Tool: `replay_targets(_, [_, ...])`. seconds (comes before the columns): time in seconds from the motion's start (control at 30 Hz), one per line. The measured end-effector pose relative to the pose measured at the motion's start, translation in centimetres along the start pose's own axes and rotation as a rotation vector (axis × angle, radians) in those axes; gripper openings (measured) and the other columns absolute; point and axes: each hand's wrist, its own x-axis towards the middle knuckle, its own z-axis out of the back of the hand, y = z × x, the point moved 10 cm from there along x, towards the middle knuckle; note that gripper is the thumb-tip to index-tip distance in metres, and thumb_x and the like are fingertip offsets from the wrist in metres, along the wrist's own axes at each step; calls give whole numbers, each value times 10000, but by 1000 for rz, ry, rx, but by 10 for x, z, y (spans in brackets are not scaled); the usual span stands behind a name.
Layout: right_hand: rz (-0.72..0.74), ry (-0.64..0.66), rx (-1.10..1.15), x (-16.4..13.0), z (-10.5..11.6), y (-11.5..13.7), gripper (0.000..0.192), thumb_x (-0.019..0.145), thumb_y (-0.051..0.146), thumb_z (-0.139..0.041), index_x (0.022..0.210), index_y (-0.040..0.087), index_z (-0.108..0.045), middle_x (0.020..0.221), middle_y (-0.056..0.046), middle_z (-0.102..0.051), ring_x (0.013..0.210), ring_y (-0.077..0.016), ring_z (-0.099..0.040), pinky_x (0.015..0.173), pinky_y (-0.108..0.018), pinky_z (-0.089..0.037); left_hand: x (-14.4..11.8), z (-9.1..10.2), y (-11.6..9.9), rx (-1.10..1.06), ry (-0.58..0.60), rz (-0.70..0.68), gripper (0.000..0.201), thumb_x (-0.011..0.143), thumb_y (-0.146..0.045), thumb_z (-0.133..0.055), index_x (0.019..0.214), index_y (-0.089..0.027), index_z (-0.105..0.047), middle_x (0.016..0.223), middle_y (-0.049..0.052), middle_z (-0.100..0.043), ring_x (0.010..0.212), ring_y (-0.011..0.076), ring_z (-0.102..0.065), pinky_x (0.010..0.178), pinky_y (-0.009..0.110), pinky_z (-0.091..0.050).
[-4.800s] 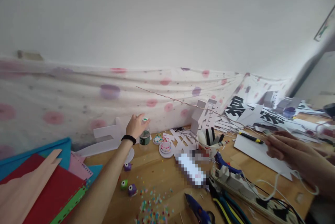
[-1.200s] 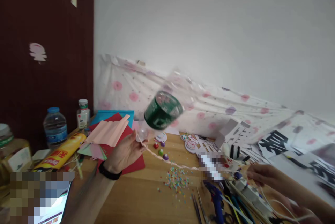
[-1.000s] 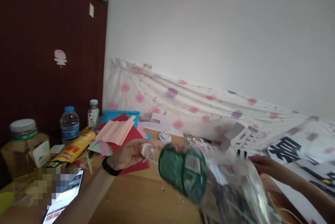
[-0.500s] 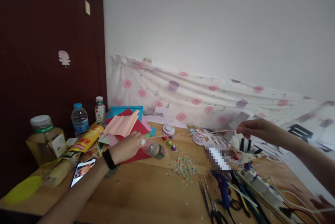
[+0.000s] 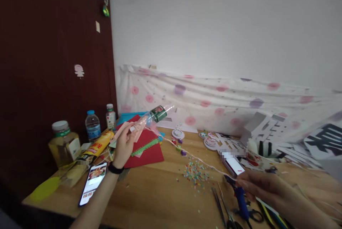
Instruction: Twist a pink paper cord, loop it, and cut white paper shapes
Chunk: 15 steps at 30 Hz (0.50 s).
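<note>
My left hand (image 5: pixel 125 145) is closed around the neck end of a clear plastic bottle (image 5: pixel 158 113) with a green label. The bottle tilts, its far end pointing up and right toward the cloth. From the neck end a pale pink string (image 5: pixel 191 154) runs down and right across the table. Pinched at the string's other end is my right hand (image 5: pixel 263 186), over the blue glue gun (image 5: pixel 242 202). Pale pink crepe paper (image 5: pixel 137 134) lies behind my left fingers; its contact with them is unclear.
Scissors (image 5: pixel 230 218) lie near the front. Scattered colourful beads (image 5: pixel 196 172) cover mid-table. At left stand an oil-coloured jar (image 5: pixel 60 143), a water bottle (image 5: pixel 92 127) and a lit phone (image 5: pixel 93 182). A bowl (image 5: pixel 258 159) and paper cutouts (image 5: pixel 267 129) are at right.
My left hand has raised and tilted the bottle up off the tabletop. My right hand has come down and nearer with the string, which now slopes down to the right. The view has shifted.
</note>
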Motion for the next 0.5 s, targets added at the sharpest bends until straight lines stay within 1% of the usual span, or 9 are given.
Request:
replay_targets(0.07, [-2, 56, 61, 2, -24, -17, 551, 802, 725, -498, 663, 205, -615, 608, -21, -577, 597, -187, -541, 572, -276, -441, -8, -2, 3, -131, -24, 63, 478, 853, -522, -544, 1166, -163, -592, 1239, 139, -655, 1123, 267, -613, 1012, 431, -464])
replay_targets(0.1, [-6, 50, 79, 3, -32, -24, 559, 791, 736, -504, 666, 201, -607, 600, -10, -551, 588, -175, -518, 563, -270, -424, -12, -5, 3, -200, -23, 94, 461, 848, -533, -549, 1127, -171, -607, 1189, 121, -677, 1078, 250, -632, 980, 407, -490])
replay_targets(0.17, [-3, 36, 100, 6, -42, -33, 584, 784, 755, -493, 654, 194, -586, 590, 3, -510, 580, -161, -483, 554, -263, -399, -20, -9, 2, -333, 1, 159, 398, 833, -528, -570, 1030, -188, -632, 1095, 93, -704, 998, 218, -655, 915, 361, -531])
replay_targets(0.23, [3, 45, 118, 8, -47, -40, 593, 798, 754, -477, 659, 187, -582, 604, 1, -509, 594, -160, -480, 570, -267, -400, -27, -10, 0, -441, 48, 225, 290, 820, -463, -611, 939, -200, -640, 1002, 75, -714, 910, 191, -668, 852, 334, -559])
replay_targets(0.3, [19, 63, 134, 9, -44, -44, 581, 814, 734, -484, 683, 180, -597, 621, -1, -522, 605, -161, -489, 585, -272, -408, -35, -10, -3, -513, 114, 280, 177, 817, -369, -634, 872, -201, -642, 914, 67, -712, 823, 177, -668, 792, 329, -577])
replay_targets(0.37, [36, 78, 133, 12, -35, -46, 543, 845, 690, -495, 726, 175, -624, 640, -5, -545, 617, -165, -509, 594, -273, -419, -42, -9, -6, -556, 192, 314, 114, 825, -309, -624, 829, -197, -644, 860, 68, -705, 761, 173, -658, 734, 331, -585])
replay_targets(0.43, [70, 86, 96, 15, -21, -44, 487, 886, 619, -504, 771, 170, -655, 675, -14, -579, 650, -172, -539, 618, -274, -434, -50, -10, -9, -578, 279, 326, 132, 837, -316, -607, 798, -197, -649, 840, 68, -701, 720, 169, -645, 679, 324, -580])
replay_targets(0.5, [121, 81, 35, 20, -6, -38, 456, 904, 578, -511, 800, 168, -681, 710, -25, -610, 684, -181, -565, 650, -279, -450, -58, -14, -13, -578, 387, 319, 192, 830, -382, -614, 776, -203, -656, 799, 56, -695, 670, 163, -626, 613, 305, -557])
